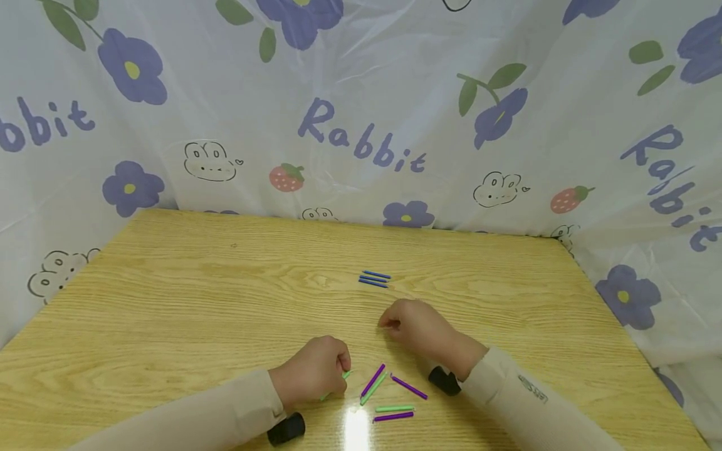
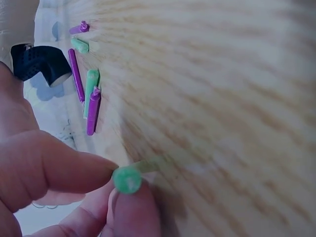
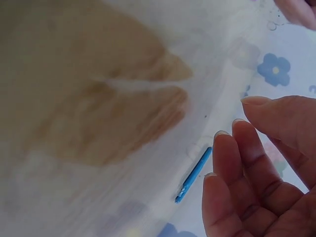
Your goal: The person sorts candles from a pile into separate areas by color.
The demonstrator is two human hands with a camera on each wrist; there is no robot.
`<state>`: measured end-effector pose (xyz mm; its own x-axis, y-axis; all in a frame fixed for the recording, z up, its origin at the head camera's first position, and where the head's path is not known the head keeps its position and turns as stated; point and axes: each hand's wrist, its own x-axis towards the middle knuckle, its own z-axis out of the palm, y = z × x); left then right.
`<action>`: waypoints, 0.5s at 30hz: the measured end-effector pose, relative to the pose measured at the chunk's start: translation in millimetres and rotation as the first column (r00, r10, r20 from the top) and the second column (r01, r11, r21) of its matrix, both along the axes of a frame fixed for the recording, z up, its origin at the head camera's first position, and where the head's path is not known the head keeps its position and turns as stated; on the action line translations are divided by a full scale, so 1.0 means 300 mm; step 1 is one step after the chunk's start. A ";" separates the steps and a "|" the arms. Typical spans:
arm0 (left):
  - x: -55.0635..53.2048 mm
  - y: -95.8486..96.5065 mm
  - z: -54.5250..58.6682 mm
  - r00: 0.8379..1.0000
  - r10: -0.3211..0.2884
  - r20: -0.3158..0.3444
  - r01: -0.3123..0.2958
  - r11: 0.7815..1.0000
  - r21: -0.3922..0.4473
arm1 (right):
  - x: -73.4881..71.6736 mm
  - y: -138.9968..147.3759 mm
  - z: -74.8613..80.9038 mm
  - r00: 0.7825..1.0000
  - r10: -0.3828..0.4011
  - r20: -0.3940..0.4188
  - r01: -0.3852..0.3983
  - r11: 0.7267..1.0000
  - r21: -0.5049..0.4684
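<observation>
Head view: a white cloth backdrop, printed with purple flowers, rabbits, strawberries and the word "Rabbit", hangs behind a wood-grain worktop. From the near edge, a person's two arms reach in, wearing beige sleeves, with a small black device at each wrist.

The right hand is right of centre over the worktop; its thumb and fingers are bent, a narrow gap between them, holding nothing. The left hand, nearer the left edge, pinches a green candle between thumb and fingertips, probably because so slim a stick suits a fingertip grip. Whether that candle touches the wood, I cannot tell.

Smallest are the loose candles. Three blue candles lie side by side towards the far edge, about midway between the far corners; their near-parallel line suggests deliberate placing. Towards the near edge, three purple candles and two more green candles lie at mixed angles, seemingly unarranged, though within easy reach of both hands.
</observation>
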<state>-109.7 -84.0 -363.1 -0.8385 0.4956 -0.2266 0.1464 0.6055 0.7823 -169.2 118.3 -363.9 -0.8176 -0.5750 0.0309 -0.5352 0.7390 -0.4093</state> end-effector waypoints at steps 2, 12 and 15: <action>0.000 0.001 0.002 1.000 -0.003 -0.006 0.003 1.000 -0.011 | 0.009 0.003 0.001 1.000 0.006 0.000 -0.006 1.000 -0.004; 0.002 0.007 0.013 1.000 -0.005 -0.028 0.004 0.998 -0.058 | 0.047 0.008 0.007 0.997 0.068 -0.037 -0.068 0.998 -0.001; 0.003 0.007 0.012 1.000 0.008 -0.009 -0.008 0.999 -0.044 | 0.056 0.010 0.003 0.996 0.084 -0.039 -0.085 0.996 -0.008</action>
